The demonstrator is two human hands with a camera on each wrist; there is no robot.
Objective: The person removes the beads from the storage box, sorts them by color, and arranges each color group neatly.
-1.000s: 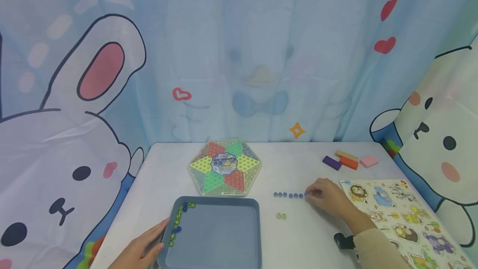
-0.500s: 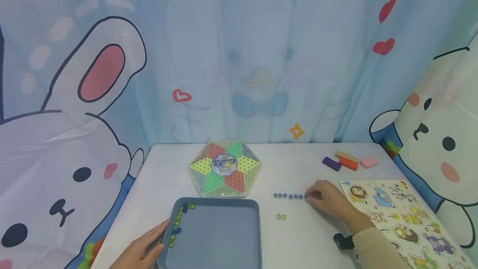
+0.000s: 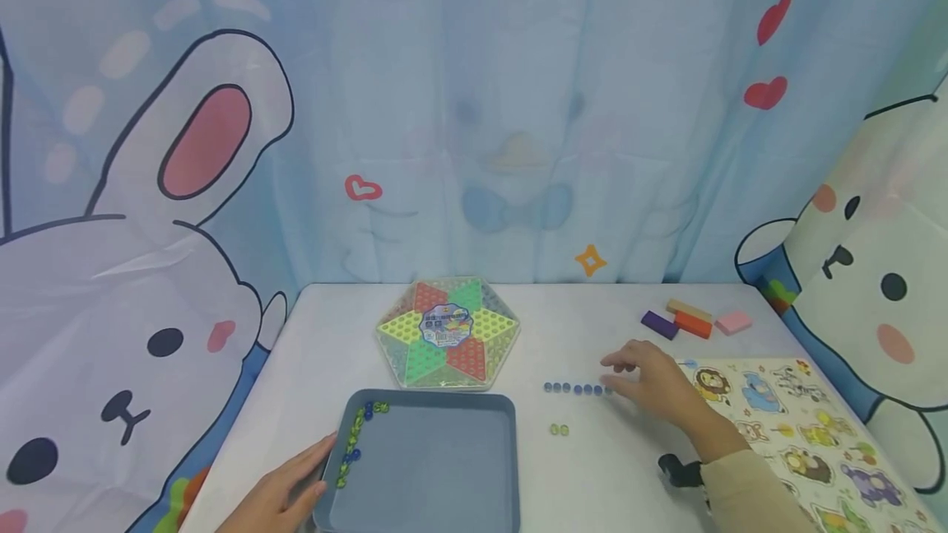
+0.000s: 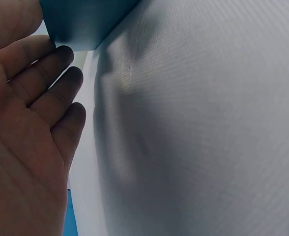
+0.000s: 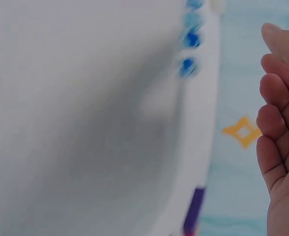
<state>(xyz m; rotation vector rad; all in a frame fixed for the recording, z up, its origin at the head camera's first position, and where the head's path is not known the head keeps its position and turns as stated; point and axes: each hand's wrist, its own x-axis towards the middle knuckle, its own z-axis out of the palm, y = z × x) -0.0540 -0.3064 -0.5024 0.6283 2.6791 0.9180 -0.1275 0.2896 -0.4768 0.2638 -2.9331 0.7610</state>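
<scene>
A row of several blue marbles (image 3: 578, 389) lies on the white table, right of the tray. My right hand (image 3: 655, 381) hovers at the row's right end, thumb and fingers apart with nothing between them. In the right wrist view its fingers (image 5: 272, 118) stand clear of the blue marbles (image 5: 187, 67). Two green marbles (image 3: 559, 429) lie nearer me, below the row. My left hand (image 3: 281, 488) rests along the left side of the grey-blue tray (image 3: 511, 467), its fingers (image 4: 51, 88) loosely extended at the tray wall (image 4: 80, 24). Green and blue marbles (image 3: 351, 442) line the tray's left side.
A hexagonal Chinese checkers board (image 3: 448, 334) lies behind the tray. Coloured blocks (image 3: 692, 322) sit at the back right. An animal picture board (image 3: 807, 442) covers the right side of the table, partly beneath the right forearm. A printed curtain (image 3: 518, 105) hangs behind the table.
My right hand has let go of the blue marble at the row's right end; its fingers have spread and risen slightly. The left hand and tray have stayed put.
</scene>
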